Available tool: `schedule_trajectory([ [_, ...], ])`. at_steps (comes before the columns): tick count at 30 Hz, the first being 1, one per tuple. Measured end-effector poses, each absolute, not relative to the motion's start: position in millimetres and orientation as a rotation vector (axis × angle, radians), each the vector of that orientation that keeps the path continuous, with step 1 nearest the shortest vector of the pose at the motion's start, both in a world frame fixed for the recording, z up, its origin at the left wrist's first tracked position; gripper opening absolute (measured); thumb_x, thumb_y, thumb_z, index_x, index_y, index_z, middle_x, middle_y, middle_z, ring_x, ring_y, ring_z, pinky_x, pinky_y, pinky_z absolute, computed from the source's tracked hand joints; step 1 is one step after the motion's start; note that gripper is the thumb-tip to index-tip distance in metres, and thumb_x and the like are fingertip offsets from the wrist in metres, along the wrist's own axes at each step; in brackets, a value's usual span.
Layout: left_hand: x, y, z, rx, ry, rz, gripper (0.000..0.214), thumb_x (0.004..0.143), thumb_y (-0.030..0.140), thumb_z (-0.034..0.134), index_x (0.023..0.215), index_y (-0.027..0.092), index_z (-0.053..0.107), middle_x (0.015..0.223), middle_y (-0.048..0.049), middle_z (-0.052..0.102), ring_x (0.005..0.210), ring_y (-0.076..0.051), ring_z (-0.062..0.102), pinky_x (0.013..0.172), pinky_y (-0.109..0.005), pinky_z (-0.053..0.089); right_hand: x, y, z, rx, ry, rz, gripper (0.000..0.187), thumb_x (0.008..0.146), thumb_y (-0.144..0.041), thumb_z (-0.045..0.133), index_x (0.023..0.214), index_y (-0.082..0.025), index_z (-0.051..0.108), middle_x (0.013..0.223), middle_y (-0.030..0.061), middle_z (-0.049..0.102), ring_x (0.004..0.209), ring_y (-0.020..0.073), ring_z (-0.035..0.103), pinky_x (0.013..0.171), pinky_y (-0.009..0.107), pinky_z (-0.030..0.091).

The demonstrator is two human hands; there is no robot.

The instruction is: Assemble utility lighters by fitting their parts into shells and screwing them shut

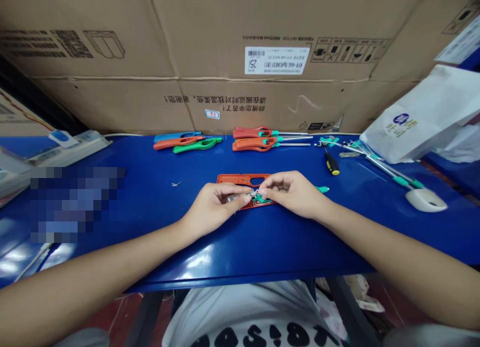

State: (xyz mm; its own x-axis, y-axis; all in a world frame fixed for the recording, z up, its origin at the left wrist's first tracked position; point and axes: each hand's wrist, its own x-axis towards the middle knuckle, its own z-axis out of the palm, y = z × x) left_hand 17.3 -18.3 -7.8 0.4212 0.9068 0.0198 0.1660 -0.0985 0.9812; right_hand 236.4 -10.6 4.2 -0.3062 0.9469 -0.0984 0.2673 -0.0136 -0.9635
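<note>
My left hand (213, 204) is closed in a pinch on a small clear lighter tank (233, 198), held above the table. The fingertips of my right hand (294, 192) are pinched together at the tank's metal end; whatever is between them is too small to make out. Just behind my hands lies an orange lighter shell half (234, 178), hollow side up. Below them is another orange shell part with a green piece (261, 199) in it, largely covered by my fingers. A green tip (322, 189) sticks out past my right hand.
Red and orange assembled lighters (251, 144) lie at the back, beside blue, orange and green handle shells (198, 146). A screwdriver (332, 164), metal tubes (386, 169), a white mouse (426, 199) and a paper bag (423, 112) sit right. Small screws (176, 184) lie left. A large carton (210, 47) stands behind.
</note>
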Motion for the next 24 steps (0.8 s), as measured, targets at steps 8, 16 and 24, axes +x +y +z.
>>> schedule_trajectory([
  [8,17.4,-16.4,-7.4,1.569,0.973,0.833,0.033,0.083,0.037,0.078,0.108,0.016,0.080,0.110,-0.0088,0.079,0.100,-0.027,0.075,0.090,-0.035,0.060,238.9,-8.4,1.5,-1.268,-1.658,1.357,0.034,0.070,-0.047,0.080,0.080,-0.016,0.072,0.070,0.0013,0.067,0.059,0.0107,0.052,0.058,0.027,0.040],
  [16,17.4,-14.9,-8.2,1.591,0.957,0.870,0.032,0.082,0.036,0.078,0.108,0.018,0.080,0.110,-0.0081,0.079,0.100,-0.026,0.076,0.089,-0.034,0.062,240.2,-7.2,7.8,-1.255,-1.681,1.428,0.038,0.073,-0.053,0.080,0.084,-0.017,0.074,0.083,0.0051,0.075,0.075,0.0161,0.065,0.073,0.031,0.050],
  [24,17.1,-15.3,-9.2,1.652,0.958,0.857,0.029,0.083,0.036,0.077,0.106,0.018,0.081,0.109,-0.0082,0.079,0.098,-0.025,0.076,0.087,-0.033,0.062,240.3,-7.3,3.4,-1.232,-1.731,1.390,0.039,0.075,-0.053,0.078,0.084,-0.016,0.074,0.081,0.0051,0.074,0.072,0.0158,0.064,0.071,0.031,0.049],
])
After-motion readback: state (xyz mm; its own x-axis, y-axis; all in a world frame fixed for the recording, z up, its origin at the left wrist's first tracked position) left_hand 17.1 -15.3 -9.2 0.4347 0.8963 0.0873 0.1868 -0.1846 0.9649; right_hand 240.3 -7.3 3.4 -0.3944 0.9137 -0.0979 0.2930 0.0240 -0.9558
